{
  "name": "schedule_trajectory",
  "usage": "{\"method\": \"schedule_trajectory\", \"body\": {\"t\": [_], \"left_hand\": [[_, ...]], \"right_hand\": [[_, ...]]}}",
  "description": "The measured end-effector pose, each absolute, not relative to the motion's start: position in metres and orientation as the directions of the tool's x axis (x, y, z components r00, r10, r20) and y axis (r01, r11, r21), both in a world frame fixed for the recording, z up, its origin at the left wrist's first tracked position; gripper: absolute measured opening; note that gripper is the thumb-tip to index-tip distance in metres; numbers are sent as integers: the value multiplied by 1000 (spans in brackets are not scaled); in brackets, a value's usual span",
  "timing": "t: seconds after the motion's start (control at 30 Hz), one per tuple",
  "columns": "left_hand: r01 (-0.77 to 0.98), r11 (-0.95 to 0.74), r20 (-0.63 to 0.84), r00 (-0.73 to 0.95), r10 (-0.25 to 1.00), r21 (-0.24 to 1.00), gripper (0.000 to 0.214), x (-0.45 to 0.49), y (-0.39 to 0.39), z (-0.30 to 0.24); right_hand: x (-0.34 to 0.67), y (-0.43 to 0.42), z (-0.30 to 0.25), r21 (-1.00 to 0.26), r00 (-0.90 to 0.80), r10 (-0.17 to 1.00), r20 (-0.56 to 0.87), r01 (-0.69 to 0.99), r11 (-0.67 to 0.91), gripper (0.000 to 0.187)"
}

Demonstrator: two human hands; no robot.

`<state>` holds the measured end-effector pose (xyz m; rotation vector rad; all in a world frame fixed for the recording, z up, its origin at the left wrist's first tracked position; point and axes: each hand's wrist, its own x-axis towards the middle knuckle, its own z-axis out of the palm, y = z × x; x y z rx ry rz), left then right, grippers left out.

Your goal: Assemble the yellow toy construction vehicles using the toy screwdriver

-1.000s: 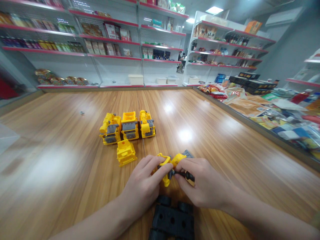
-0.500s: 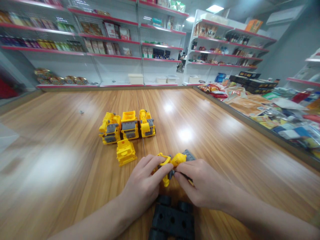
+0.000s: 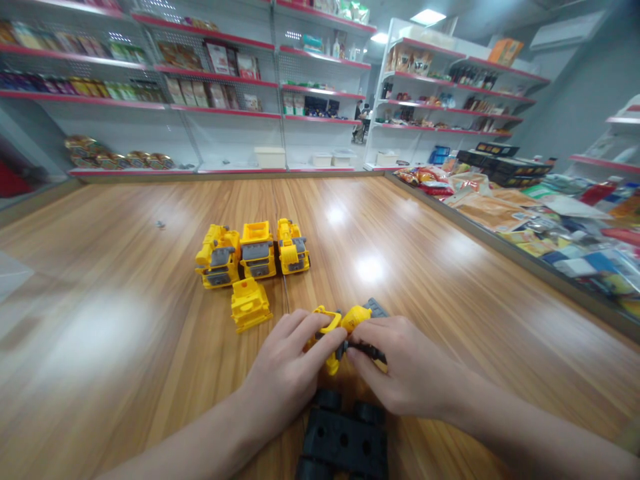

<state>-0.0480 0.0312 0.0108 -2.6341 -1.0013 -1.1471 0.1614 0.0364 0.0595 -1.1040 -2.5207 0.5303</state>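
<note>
My left hand (image 3: 287,357) is closed round a yellow toy truck cab piece (image 3: 332,360), its fingers over the top and side. My right hand (image 3: 405,363) pinches a slim black screwdriver-like tool (image 3: 373,351), its tip against the grey part beside the cab piece; the fingers hide much of it. Just beyond the right fingers is a yellow toy mixer drum (image 3: 357,317), with a grey toy part (image 3: 377,308) behind it. Below both hands lies a black toy chassis (image 3: 345,440) with wheels and round holes.
Ahead on the wooden table (image 3: 150,333) stand three yellow-and-grey toy trucks (image 3: 258,253) in a row, with a yellow toy body shell (image 3: 250,305) in front. A tiny metallic piece (image 3: 160,225) lies far left. Packaged goods (image 3: 493,207) line the right side; shelves (image 3: 225,113) stand behind.
The view has shifted slightly. My right fingers and the black tool have turned a little, and more of the tool shows. My left hand keeps its hold on the cab piece.
</note>
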Motion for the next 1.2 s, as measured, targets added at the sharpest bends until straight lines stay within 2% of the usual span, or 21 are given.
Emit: {"method": "schedule_trajectory", "body": {"t": [0.1,0.3,0.5,0.7,0.87,0.93,1.07,1.2], "left_hand": [[607,-776,678,500,538,168,35,-48,31,11],[598,-779,673,499,547,190,36,-49,31,9],[596,-771,680,470,562,226,39,-47,32,7],[582,-780,678,481,556,227,39,-48,32,6],[583,-780,679,480,555,225,39,-49,32,5],[582,-780,680,477,557,232,39,-50,32,5],[591,-770,671,473,571,239,41,-49,31,6],[590,-769,664,475,578,248,43,-49,31,5]], "right_hand": [[162,36,60,-493,-625,760,180,611,620,4],[162,37,57,-442,-657,742,131,632,637,24],[161,36,61,-523,-609,772,179,606,599,5],[160,37,60,-469,-636,759,142,632,617,21],[161,38,59,-476,-642,761,91,643,599,26],[161,37,60,-486,-639,763,96,639,596,24],[160,35,60,-528,-605,777,171,610,591,4],[160,35,60,-544,-601,776,192,592,594,8]]}}
